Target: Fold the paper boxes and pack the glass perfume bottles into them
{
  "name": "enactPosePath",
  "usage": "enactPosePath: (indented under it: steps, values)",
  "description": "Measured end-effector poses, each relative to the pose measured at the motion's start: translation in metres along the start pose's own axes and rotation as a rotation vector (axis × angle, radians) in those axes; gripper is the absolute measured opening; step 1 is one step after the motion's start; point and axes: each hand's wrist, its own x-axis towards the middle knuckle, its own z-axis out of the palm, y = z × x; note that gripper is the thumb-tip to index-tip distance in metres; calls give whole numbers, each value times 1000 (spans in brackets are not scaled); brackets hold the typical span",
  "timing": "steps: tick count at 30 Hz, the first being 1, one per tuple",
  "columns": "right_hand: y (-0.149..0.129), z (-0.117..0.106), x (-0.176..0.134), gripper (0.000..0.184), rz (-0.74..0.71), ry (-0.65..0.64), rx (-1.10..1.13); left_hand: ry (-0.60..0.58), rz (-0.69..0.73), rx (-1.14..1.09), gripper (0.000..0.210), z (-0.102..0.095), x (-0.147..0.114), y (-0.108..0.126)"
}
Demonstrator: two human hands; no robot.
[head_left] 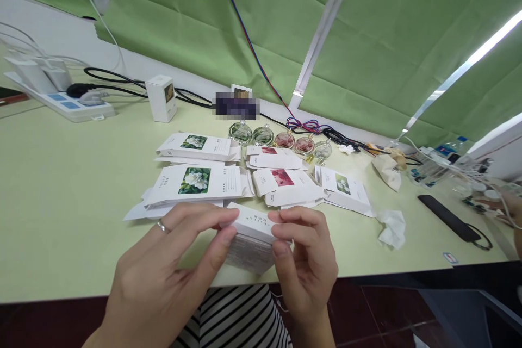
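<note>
A small white carton (253, 221) with dark lettering on its top is pinched between my two hands, close to the table's front edge. My left hand (175, 253), with a ring on one finger, grips its left end by thumb and fingertips. On the right end, the thumb and fingers of my right hand (304, 250) close in the same way. The carton's side toward me looks greyish and blurred. Just beyond lie flattened white boxes with flower pictures: a white-flower box (198, 182), a red-flower box (285, 180) and a smaller white-flower box (345, 187).
Several round glass bottles (263, 135) stand in a row behind the boxes. An upright white box (161, 99) and a power strip (69, 103) are at the back left. To the right are a crumpled tissue (392, 228), a black bar-shaped object (448, 218) and clutter with cables.
</note>
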Motion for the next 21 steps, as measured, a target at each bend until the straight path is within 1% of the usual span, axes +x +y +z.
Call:
enactPosePath:
  steps: [3, 6, 8, 11, 13, 15, 16, 18, 21]
  values:
    - [-2, -1, 4, 25, -31, -18, -13, -12, 25, 2, 11, -1, 1, -1]
    - [-1, -1, 3, 24, -34, -15, -25, -16, 44, -21, 14, -1, -1, -2]
    - [1, 0, 1, 24, -34, -16, -35, -23, 53, -17, 16, -1, -2, -4]
    - [6, 1, -5, 23, -50, -26, -51, -24, 62, -2, 13, 1, -4, -9]
    - [8, 3, -12, 23, -61, -39, -31, -55, 71, -10, 13, 4, -9, -11]
    - [6, 5, -21, 26, -37, -48, -15, -101, 22, -45, 23, 7, -18, -9]
    - [3, 6, -26, 30, -11, -43, -23, -128, -28, -75, 32, 9, -23, -6]
    - [-6, 9, -36, 34, 44, -27, -61, -172, -148, -151, 53, 12, -34, 5]
    - [-19, 14, -51, 32, 106, 6, -49, -227, -268, -210, 84, 15, -49, 23]
